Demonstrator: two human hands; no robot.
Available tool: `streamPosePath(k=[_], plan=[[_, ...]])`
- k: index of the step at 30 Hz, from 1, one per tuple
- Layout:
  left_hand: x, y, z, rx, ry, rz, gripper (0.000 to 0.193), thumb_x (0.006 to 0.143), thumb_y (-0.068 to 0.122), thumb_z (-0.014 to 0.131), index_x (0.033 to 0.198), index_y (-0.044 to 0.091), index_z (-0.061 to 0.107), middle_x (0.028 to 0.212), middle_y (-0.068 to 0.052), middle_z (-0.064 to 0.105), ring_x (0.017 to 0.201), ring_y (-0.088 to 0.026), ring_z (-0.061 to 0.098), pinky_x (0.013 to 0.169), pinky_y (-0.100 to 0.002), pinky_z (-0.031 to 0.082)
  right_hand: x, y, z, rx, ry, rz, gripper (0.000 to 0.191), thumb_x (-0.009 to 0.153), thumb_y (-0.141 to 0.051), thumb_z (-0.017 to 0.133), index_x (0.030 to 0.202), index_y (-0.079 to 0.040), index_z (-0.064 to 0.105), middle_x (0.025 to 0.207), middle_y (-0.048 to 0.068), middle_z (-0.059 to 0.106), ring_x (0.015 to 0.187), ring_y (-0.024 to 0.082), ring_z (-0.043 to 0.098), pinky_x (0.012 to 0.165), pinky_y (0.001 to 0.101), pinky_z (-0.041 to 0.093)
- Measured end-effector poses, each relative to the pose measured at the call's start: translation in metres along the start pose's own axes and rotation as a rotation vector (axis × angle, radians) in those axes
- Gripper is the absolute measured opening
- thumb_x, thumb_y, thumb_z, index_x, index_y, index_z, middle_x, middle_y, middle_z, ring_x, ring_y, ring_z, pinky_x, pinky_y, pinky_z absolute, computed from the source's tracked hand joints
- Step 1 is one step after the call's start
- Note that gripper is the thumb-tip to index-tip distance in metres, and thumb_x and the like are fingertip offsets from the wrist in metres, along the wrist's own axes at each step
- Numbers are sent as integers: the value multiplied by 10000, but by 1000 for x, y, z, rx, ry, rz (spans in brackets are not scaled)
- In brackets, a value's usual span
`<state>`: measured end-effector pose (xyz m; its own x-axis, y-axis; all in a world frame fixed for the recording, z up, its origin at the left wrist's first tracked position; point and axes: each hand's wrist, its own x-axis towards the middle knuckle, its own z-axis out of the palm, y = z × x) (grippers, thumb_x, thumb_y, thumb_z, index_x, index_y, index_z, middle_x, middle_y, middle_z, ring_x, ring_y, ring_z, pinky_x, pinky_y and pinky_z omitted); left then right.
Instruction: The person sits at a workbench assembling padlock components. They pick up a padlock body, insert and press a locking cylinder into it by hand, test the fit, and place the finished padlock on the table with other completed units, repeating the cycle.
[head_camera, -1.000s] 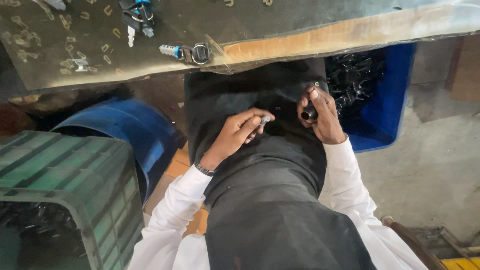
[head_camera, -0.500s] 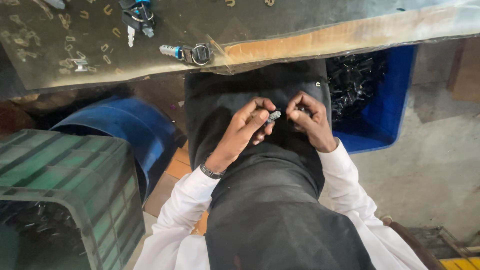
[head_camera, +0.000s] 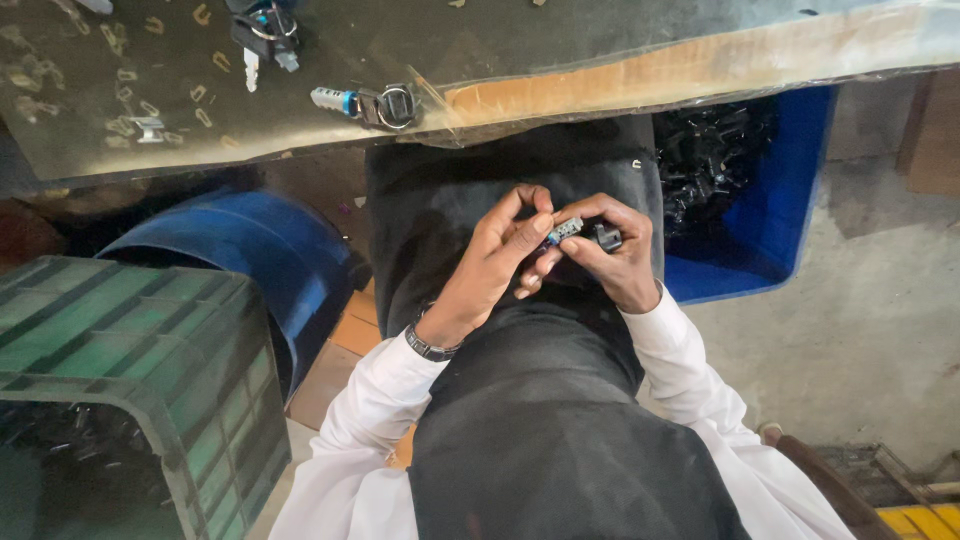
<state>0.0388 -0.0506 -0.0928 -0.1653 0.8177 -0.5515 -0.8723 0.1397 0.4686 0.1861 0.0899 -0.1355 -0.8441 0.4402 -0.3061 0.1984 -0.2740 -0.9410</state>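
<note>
A long table (head_camera: 700, 60) with a clear plastic sheet on it runs across the top of the view, and the person sits under its edge, with a black apron (head_camera: 540, 440) over the lap and white sleeves (head_camera: 370, 420) on both arms. At the lower left stands a green crate (head_camera: 120, 350) with dark parts inside, and just behind it is a blue drum (head_camera: 250, 250). At the right, under the table edge, is a blue bin (head_camera: 780, 210) that is full of small black parts (head_camera: 710, 150). The two hands meet over the lap, between the drum and the bin. The left hand (head_camera: 495, 260) has a dark band on the wrist and its fingers are curled, with the thumb and first fingers pinched on the near end of a small silver cylinder (head_camera: 566, 229). The right hand (head_camera: 615, 255) is also closed, and it pinches the other end of the cylinder together with a small black piece (head_camera: 606, 237); I cannot tell if the piece is joined to the cylinder. On the table, well apart from the hands, lies a similar lock part (head_camera: 365, 102) with a ring, a bunch of keys (head_camera: 262, 28), and many little brass bits (head_camera: 120, 90) spread at the left.
</note>
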Motion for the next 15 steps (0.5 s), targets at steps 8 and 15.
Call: streamPosePath(k=[8,15], plan=[[-1,-1,5,81,-3,59,272,1097,389,514,1126,120,481,777,-5,567,592,-48,492,496,-198,378,-1,2,0,99,18,-1,231,925,-151,790,1059,11,692,1007,75,694,911,117,664,833,259,528],[-6,-2,5,258,-3,223,324,1072,353,587,1210,70,507,916,-34,633,743,-58,574,640,-213,478,-3,3,1,32,79,-57,255,916,-210,769,1031,6,694,1001,71,686,914,124,646,842,258,507]])
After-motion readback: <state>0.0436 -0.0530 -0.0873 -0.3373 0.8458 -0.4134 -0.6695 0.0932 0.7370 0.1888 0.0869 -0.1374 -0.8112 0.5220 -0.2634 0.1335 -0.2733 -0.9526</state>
